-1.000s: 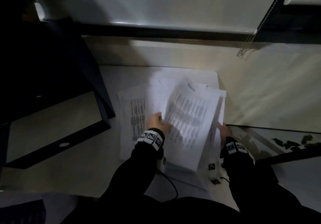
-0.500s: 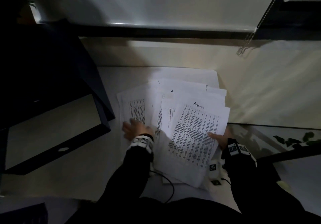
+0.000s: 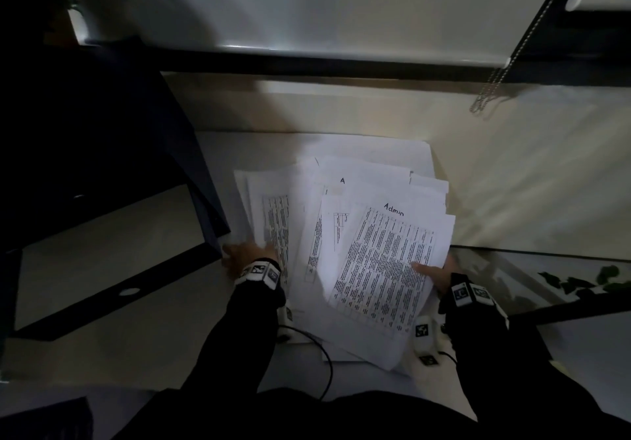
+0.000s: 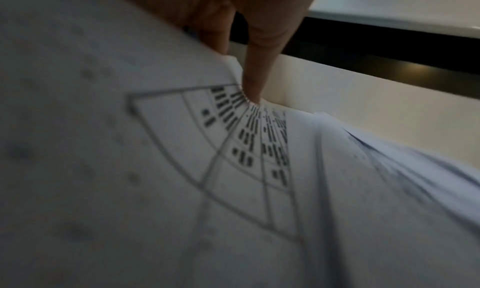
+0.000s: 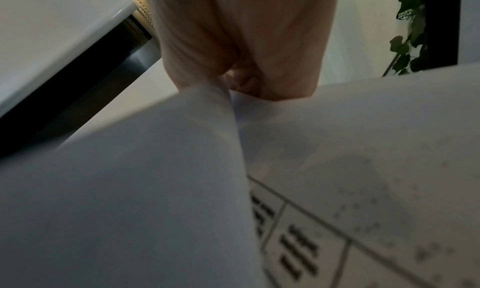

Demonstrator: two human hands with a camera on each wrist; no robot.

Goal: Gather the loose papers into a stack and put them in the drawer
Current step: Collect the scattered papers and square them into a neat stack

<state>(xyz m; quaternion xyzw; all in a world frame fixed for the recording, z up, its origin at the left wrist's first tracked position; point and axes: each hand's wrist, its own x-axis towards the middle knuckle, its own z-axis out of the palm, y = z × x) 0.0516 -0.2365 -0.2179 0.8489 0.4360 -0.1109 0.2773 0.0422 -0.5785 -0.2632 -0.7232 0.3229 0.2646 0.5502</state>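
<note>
A: Head view: where were the loose papers (image 3: 345,234), and was anything in the drawer (image 3: 102,234)?

B: The papers lay fanned and overlapping on the white tabletop (image 3: 170,337), between the two hands. The open drawer stood at the left, a dark frame around a pale flat bottom, its near corner just beside the left hand (image 3: 247,255). No paper was seen inside it.

A: Pose of the left hand?

B: It rested low at the left edge of the fan, palm down, beside a sheet printed with a narrow table. In the left wrist view one straight finger (image 4: 255,66) pressed its tip onto a printed sheet. Whether the remaining fingers were curled could not be told; that view was blurred.

A: And the right hand (image 3: 435,274)?

B: It gripped the right edge of the top sheet (image 3: 386,268), headed "Admin", thumb lying on the printed face. In the right wrist view the fingers (image 5: 207,51) were clamped on the sheet's edge, and the paper bent upward at the pinch.

A: Materials and shapes?

B: Thin white rectangular sheets, most carrying dense black tables of text. Both arms wore dark sleeves with wristbands bearing black-and-white square markers. A thin dark cable (image 3: 324,364) curved across the tabletop below the papers.
</note>
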